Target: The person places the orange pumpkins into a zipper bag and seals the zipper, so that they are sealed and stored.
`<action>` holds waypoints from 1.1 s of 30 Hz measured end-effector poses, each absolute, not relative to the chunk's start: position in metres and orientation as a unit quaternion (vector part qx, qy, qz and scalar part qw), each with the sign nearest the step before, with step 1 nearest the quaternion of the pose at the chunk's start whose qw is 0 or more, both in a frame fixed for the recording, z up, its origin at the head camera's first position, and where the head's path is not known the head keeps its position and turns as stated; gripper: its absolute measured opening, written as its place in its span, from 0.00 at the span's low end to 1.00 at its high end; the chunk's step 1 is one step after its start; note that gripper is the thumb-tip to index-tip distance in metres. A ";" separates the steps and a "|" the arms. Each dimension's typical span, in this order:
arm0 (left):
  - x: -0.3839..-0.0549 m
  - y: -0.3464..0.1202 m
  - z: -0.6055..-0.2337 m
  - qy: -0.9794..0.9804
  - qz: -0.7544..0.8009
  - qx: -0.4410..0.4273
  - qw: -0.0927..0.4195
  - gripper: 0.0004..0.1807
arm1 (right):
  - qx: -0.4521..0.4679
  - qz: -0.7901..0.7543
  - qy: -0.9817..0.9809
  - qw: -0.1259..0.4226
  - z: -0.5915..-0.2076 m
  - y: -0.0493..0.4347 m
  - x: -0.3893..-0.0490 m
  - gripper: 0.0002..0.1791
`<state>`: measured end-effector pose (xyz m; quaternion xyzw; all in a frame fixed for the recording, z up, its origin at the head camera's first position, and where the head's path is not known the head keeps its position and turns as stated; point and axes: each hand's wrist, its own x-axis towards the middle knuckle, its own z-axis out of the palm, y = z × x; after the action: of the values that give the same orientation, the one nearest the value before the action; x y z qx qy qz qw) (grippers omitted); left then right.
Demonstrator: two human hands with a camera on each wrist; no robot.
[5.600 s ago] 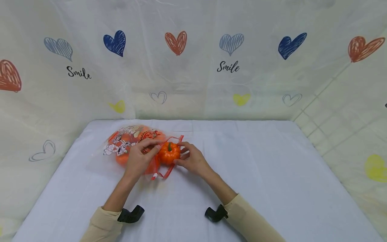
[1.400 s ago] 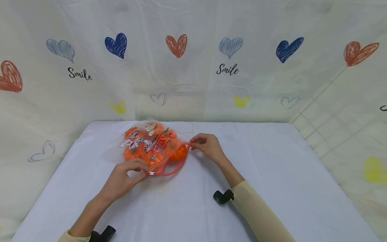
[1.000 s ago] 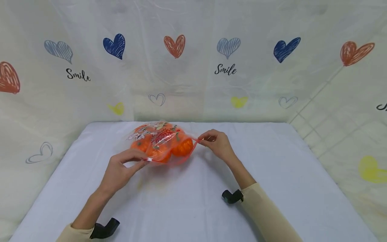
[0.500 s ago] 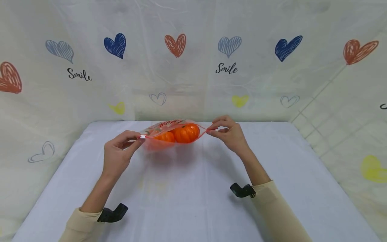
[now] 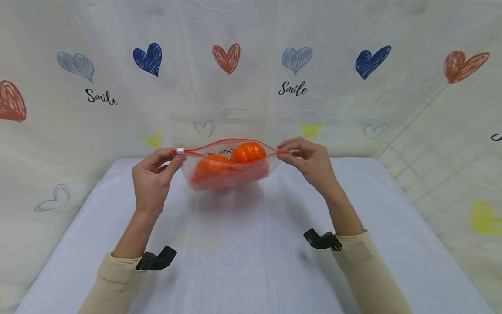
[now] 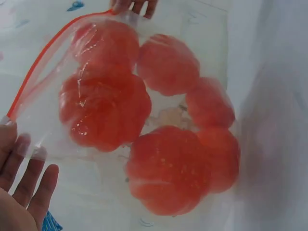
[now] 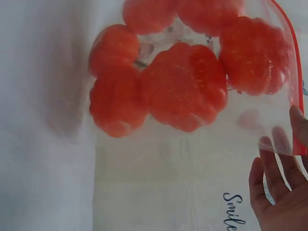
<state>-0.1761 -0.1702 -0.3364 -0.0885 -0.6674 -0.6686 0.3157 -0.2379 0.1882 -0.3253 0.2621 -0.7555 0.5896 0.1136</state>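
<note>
A clear zip bag (image 5: 231, 174) with a red zip edge hangs upright above the table, its mouth gaping towards the head camera. Several orange toy pumpkins (image 5: 248, 152) lie inside it; through the plastic they also show in the left wrist view as pumpkins (image 6: 168, 171) and in the right wrist view as pumpkins (image 7: 185, 86). My left hand (image 5: 153, 179) pinches the bag's left top corner beside a white slider (image 5: 180, 151). The right top corner is pinched between thumb and fingers of my right hand (image 5: 310, 163). Whether the bag's bottom touches the table is hard to tell.
A white-covered table (image 5: 243, 261) lies beneath, with the bag's soft shadow on it. Behind it hangs a pale curtain (image 5: 251, 100) printed with hearts and "Smile". Black wrist cameras (image 5: 157, 258) sit at both cuffs.
Earlier, a pumpkin outside the bag's mouth was held between both hands; now it is inside. Over the last second both hands raised the bag by its corners, spread apart, and its mouth tipped upward.
</note>
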 end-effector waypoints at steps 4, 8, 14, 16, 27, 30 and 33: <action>-0.178 -0.166 -0.328 -0.675 -0.662 -0.087 0.315 0.09 | 0.259 0.621 -0.733 0.103 -0.320 0.187 -0.235 0.07; -0.180 -0.163 -0.324 -0.674 -0.664 -0.090 0.311 0.10 | 0.259 0.632 -0.721 0.119 -0.317 0.185 -0.234 0.07; -0.182 -0.160 -0.324 -0.677 -0.666 -0.087 0.302 0.12 | 0.272 0.617 -0.727 0.129 -0.317 0.177 -0.232 0.08; -0.183 -0.161 -0.325 -0.673 -0.667 -0.077 0.310 0.11 | 0.269 0.615 -0.729 0.134 -0.318 0.176 -0.233 0.07; -0.183 -0.163 -0.331 -0.665 -0.675 -0.065 0.314 0.12 | 0.256 0.604 -0.741 0.143 -0.321 0.175 -0.231 0.09; -0.183 -0.162 -0.333 -0.663 -0.675 -0.066 0.317 0.11 | 0.245 0.572 -0.770 0.142 -0.318 0.170 -0.227 0.13; -0.183 -0.160 -0.334 -0.652 -0.686 -0.072 0.315 0.10 | 0.231 0.532 -0.803 0.137 -0.314 0.165 -0.223 0.19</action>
<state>-0.1834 -0.1601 -0.3341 -0.0718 -0.6515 -0.6863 0.3150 -0.2229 0.1649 -0.3142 0.2314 -0.8027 0.5324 0.1368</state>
